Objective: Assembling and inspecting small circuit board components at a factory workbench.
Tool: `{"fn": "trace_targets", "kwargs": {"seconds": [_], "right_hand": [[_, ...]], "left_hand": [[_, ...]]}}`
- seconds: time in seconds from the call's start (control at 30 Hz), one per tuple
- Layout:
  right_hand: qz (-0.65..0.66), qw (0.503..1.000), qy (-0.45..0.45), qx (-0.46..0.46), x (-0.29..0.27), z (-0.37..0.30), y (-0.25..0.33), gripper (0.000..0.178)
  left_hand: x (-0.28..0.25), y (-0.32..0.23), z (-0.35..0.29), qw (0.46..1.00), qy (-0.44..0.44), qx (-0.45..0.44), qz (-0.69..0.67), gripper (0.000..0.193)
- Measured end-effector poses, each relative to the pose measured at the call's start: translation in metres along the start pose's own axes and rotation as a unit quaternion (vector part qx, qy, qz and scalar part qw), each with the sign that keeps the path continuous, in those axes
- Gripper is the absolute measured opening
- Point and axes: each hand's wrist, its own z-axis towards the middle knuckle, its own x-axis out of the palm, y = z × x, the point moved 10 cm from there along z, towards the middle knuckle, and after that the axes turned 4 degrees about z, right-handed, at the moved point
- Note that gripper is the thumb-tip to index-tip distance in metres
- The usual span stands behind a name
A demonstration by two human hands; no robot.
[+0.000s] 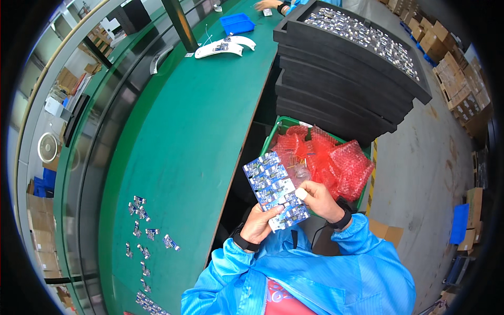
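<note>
A blue circuit board panel (266,178), packed with small components, is held tilted in front of my body. My left hand (256,227) grips its lower left edge, thumb lying over the face. At the right edge, my right hand (321,201) is closed on the panel, with a white cover on one fingertip. Just beyond it stands a green crate (282,122) filled with red bubble wrap bags (350,167). Several small separate circuit boards (151,233) lie scattered on the green bench at the left, and more sit in a row at its near end.
The green bench (173,131) runs along my left. Stacked black foam trays (341,79) rise beyond the crate, the top one full of small parts. White curved pieces (220,48) and a blue bin (237,23) are farther up the bench, near another person's hand (268,5).
</note>
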Motion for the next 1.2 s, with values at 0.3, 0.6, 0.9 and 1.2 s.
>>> {"fn": "trace_targets", "kwargs": {"seconds": [0.3, 0.6, 0.9, 1.2], "right_hand": [[0.211, 0.975, -0.066, 0.015, 0.0, 0.001, -0.018, 0.016], [-0.261, 0.955, -0.1, -0.104, -0.047, -0.002, 0.025, 0.017], [0.02, 0.996, 0.01, 0.083, -0.014, -0.02, -0.01, 0.015], [-0.08, 0.993, -0.073, -0.044, -0.026, -0.035, 0.014, 0.015]], "left_hand": [[0.01, -0.006, 0.005, 1.0, 0.012, 0.02, 0.0, 0.038], [0.01, -0.023, 0.014, 0.997, -0.021, 0.06, 0.044, 0.037], [0.014, -0.009, 0.017, 0.997, -0.024, 0.052, 0.049, 0.043], [0.037, -0.01, 0.014, 0.997, -0.009, 0.04, 0.06, 0.039]]}}
